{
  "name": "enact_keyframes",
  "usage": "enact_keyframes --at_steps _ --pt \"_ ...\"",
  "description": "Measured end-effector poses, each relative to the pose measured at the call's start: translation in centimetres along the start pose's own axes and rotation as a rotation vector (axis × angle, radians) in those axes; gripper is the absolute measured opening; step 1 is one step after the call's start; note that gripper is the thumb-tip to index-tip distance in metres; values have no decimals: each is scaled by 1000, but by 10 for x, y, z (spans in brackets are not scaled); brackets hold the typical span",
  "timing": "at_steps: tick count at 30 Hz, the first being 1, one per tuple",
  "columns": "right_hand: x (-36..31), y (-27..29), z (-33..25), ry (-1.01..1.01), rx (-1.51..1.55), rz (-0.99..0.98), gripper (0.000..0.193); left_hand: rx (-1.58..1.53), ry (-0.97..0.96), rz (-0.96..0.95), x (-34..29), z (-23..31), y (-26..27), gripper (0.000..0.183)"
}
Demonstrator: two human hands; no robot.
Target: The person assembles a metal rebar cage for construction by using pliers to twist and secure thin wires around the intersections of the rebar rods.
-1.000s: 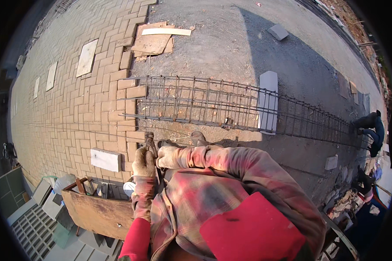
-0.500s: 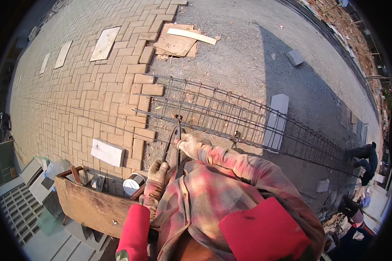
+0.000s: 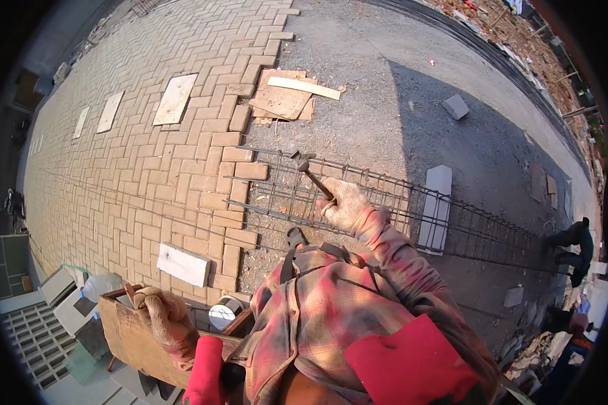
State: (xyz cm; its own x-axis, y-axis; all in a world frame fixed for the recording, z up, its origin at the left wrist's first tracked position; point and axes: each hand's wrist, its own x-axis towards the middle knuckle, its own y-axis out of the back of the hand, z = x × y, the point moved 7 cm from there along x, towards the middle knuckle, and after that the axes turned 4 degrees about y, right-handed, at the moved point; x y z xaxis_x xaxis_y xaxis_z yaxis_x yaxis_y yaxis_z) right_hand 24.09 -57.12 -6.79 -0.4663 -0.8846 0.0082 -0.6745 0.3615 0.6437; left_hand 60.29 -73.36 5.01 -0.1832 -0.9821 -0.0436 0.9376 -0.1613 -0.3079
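My right hand [image 3: 348, 204], in a worn light work glove, is closed round the handles of dark metal pincers [image 3: 302, 160]. Their head points up and left over the near end of a long rebar cage [image 3: 358, 179], which lies on the gravel ahead of me. Whether the jaws touch a bar I cannot tell. My left hand [image 3: 163, 317], also gloved, is closed over the left end of a wooden box [image 3: 132, 334]. A reddish-brown strip of wood [image 3: 130, 291] shows beside its fingers; what they hold is hidden. A round white-topped container [image 3: 223, 315] stands by the box.
Herringbone pavers [image 3: 182, 162] cover the left, with a white block [image 3: 184, 264] near the box. Cardboard [image 3: 284, 101] lies on the gravel ahead. A white slab [image 3: 436, 209] sits at the cage. Another person [image 3: 573, 248] is bent over its far right end.
My left hand has left the pincers and moved left and down to the box. My right hand has moved up and right with the pincers. The view has shifted slightly.
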Motion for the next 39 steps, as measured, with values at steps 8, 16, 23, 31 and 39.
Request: enact_keyframes --at_steps 8,16,23,31,39 --pt "-129 116 -28 289 85 742 32 607 119 -590 91 -19 -113 24" --pt "-244 129 30 202 1279 1016 55 776 929 -1024 -7 -183 -210 24" --pt "-286 83 140 -249 1654 1112 40 340 1381 -848 -64 -298 -167 25" --pt "-354 -114 399 -1212 1112 831 13 896 1171 -743 -122 -370 -172 33" --pt "-370 -156 532 -1420 158 527 19 977 1344 -594 -168 -515 -176 37"
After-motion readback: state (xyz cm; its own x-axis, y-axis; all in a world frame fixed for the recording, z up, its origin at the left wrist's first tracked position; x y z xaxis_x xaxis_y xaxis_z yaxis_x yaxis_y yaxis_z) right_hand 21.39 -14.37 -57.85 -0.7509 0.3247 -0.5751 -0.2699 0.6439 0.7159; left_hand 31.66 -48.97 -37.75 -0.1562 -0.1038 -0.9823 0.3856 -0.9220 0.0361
